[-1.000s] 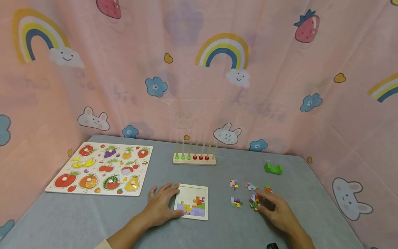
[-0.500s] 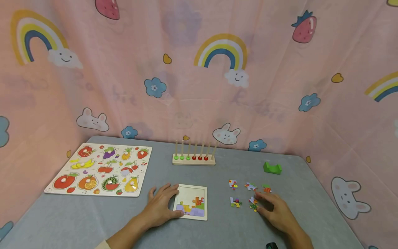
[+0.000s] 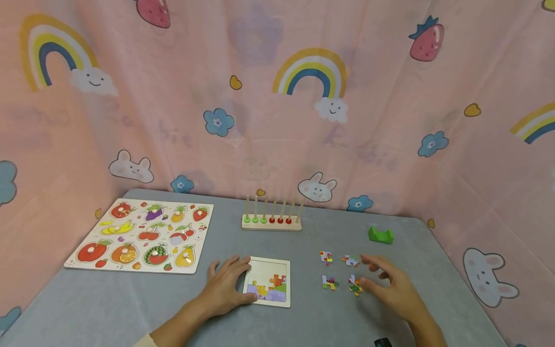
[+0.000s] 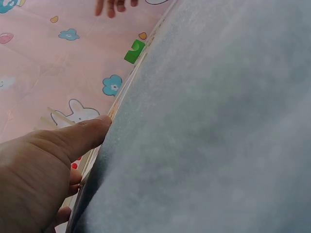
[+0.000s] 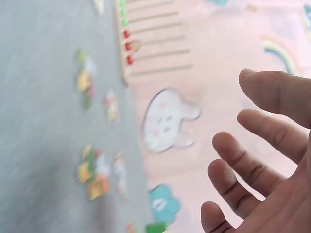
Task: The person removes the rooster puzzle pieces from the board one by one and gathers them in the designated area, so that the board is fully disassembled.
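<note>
A square wooden puzzle tray (image 3: 267, 270) lies mid-table, with joined colourful pieces in its lower part. My left hand (image 3: 225, 286) holds its left side, thumb at the lower-left corner and fingertips at the upper-left edge. To the right are loose jigsaw pieces: one at far left (image 3: 326, 257), another beside it (image 3: 350, 260), and two nearer, a purple-yellow piece (image 3: 329, 283) and a green-orange piece (image 3: 354, 286). My right hand (image 3: 396, 289) hovers just right of them, fingers loosely bent. In the right wrist view nothing is between its fingers.
A fruit knob puzzle board (image 3: 143, 236) lies at the left. At the back stands a wooden peg counter (image 3: 271, 222) with green and red beads. A green notched block (image 3: 381, 235) sits at the back right. A black object (image 3: 383, 342) shows at the front edge.
My right hand has lifted away from the green-orange piece and shifted slightly up and right, its fingers spreading. It now covers the rightmost loose piece in the head view. My left hand stays put.
</note>
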The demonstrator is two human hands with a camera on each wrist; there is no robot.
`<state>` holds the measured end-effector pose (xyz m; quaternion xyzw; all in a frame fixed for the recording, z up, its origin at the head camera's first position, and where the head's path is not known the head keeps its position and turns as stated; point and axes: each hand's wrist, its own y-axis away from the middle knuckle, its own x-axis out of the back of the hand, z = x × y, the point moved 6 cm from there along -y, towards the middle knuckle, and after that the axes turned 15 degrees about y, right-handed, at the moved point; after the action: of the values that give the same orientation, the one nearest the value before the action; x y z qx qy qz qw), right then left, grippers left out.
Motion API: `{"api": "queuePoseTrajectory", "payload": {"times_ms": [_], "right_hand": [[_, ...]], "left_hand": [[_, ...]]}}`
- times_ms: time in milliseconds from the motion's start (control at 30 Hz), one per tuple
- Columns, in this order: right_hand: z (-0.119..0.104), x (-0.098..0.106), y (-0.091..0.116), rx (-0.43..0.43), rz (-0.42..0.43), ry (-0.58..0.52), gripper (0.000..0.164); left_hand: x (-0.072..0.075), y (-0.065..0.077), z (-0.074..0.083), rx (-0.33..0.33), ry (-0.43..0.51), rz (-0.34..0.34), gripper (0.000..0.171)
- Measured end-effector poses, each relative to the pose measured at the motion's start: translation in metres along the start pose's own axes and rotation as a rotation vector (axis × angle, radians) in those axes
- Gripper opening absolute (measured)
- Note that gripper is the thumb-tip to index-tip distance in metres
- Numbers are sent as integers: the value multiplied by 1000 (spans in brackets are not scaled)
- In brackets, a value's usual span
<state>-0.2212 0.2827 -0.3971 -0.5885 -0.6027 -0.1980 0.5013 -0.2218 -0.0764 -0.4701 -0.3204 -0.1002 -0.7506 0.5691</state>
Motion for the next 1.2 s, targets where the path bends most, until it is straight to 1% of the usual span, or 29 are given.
{"api": "queuePoseTrajectory", "payload": {"times_ms": [200,367,500,633,867,1067,1200], "right_hand": [[-25,15,-6,43,25,8,50],[-49,23,-9,122,72,-45,54],[-67,25,-14,177,108,-66,55],[-83,23,-20,218,114,-94,55],[-107,10,-31,211,87,-117,50],[-125,-2,-38,229,71,-139,49],[-129,-14,-42,233,59,-169,49]], "left_hand": [[0,0,1,6,-7,1,65],[0,-1,2,6,-11,-1,64],[1,0,3,7,-11,4,63],[2,0,3,9,-11,5,63],[1,0,2,10,-3,4,63],[0,0,2,2,-2,2,64],[0,0,2,0,0,3,64]]}}
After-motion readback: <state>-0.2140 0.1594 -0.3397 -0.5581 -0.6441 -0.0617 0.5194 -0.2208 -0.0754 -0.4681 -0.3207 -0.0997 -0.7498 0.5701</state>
